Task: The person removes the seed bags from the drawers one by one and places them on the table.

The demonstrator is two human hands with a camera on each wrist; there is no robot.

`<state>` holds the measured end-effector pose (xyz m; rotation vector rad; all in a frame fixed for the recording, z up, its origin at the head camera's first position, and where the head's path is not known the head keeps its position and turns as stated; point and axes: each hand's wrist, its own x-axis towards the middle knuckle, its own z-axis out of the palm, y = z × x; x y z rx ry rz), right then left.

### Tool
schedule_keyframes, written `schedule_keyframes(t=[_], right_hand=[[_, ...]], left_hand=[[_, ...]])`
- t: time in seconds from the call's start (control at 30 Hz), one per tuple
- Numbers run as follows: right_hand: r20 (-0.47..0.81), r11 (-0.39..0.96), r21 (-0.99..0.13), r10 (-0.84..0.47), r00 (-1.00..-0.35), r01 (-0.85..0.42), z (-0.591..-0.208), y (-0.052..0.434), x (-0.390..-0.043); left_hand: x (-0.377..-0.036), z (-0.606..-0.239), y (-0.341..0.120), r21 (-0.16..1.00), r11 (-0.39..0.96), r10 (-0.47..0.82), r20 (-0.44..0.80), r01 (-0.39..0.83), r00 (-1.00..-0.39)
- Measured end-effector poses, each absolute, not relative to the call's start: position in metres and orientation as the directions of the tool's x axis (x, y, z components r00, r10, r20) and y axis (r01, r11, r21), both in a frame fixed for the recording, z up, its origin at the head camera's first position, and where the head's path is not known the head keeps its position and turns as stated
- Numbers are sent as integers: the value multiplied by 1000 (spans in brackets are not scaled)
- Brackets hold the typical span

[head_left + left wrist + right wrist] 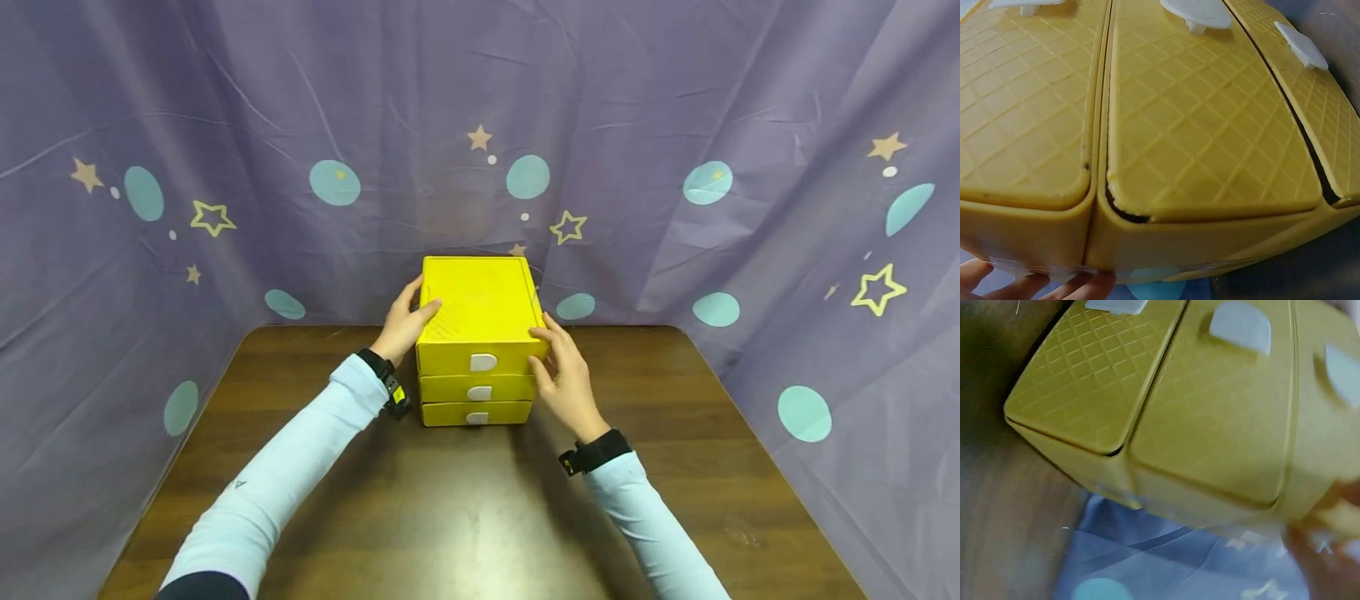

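Observation:
A yellow plastic drawer box point(480, 308) with three shut drawers stands at the back middle of the brown table point(465, 508). Each drawer front carries a white handle point(483, 362). My left hand point(405, 325) lies against the box's left side with straight fingers, the thumb resting on the lid. My right hand point(564, 375) touches the right front corner by the top drawer, fingers nearly straight. The left wrist view shows the quilted drawer fronts point(1197, 125) close up, with fingertips point(1079, 287) at the box's edge. The right wrist view shows the box point(1222, 425) and blurred fingers point(1329, 550).
A purple cloth point(675, 125) printed with stars and teal dots hangs behind and along both sides of the table. The box stands close to the cloth at the rear. Bare wood stretches from the box to the table's near edge.

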<state>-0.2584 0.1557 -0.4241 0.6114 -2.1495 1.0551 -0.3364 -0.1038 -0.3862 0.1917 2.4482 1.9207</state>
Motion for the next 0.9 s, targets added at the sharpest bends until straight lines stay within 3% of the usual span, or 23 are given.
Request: schedule_keyframes(t=[0.2,0.3,0.4,0.53,0.63,0.73,0.9], right_hand=[[886,687,-300,-56,-461,-661,-422,128,-243],[910,736,-224,-77,-407,-639,-421,117,-240],[887,742,-271,-56,-459,-614,-422,108,-239],[754,621,-519,11,-656,-587,-424,101,-236],[655,523,-663,59,-753,-536,-426,98,-236],[627,485,-704,80,-775,-519,-428,96,-237],[665,493,-674,80,-743,-550,-429,97,-242]], left_hand=[[-336,-384,-104,968,240,107,48,72,-993],[-336,-382,-105,965,253,108,37,64,-993],[-338,-379,-105,961,274,102,17,45,-995],[-340,-376,-105,962,273,99,-9,19,-995],[-341,-375,-105,963,270,109,-23,8,-994],[-342,-376,-107,964,265,125,-44,-9,-991],[-344,-376,-110,974,223,130,-81,-50,-988]])
